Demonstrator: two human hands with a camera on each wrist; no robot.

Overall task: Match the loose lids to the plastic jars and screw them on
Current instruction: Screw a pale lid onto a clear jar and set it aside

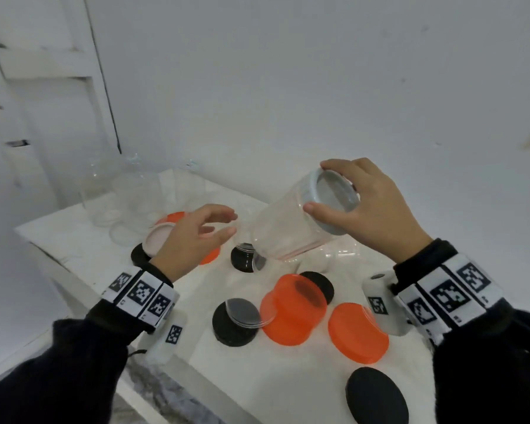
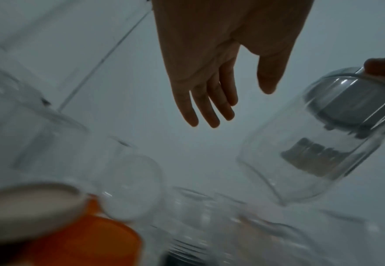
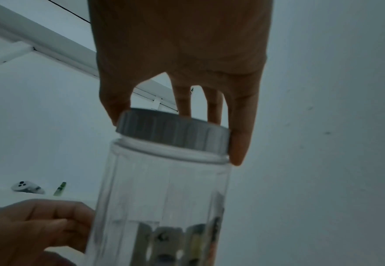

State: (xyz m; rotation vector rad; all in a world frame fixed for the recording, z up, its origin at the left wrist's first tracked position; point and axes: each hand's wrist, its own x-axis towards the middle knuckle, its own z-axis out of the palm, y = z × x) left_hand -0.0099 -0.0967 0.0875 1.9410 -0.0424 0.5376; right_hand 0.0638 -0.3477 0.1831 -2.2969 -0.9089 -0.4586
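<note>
While one clear jar [image 1: 291, 221] hangs tilted in mid-frame with its grey lid [image 1: 328, 203] on, most of the matching is yet to come.

Upper left of the head view, a huddle of clear jars [image 1: 135, 194] stands uncapped at the back of the white table [image 1: 58, 237]. The left hand [image 1: 193, 240] hovers centre-left, fingers loose and spread, holding nothing and just short of the lifted jar. The right hand [image 1: 371, 209], right of centre, has its fingertips clamped round the grey lid's rim (whether it is fully tight, I cannot tell). Lower centre and right, orange lids [image 1: 358, 335] and black lids [image 1: 377, 396] lie loose, so one jar looks capped and plenty remain.
</note>
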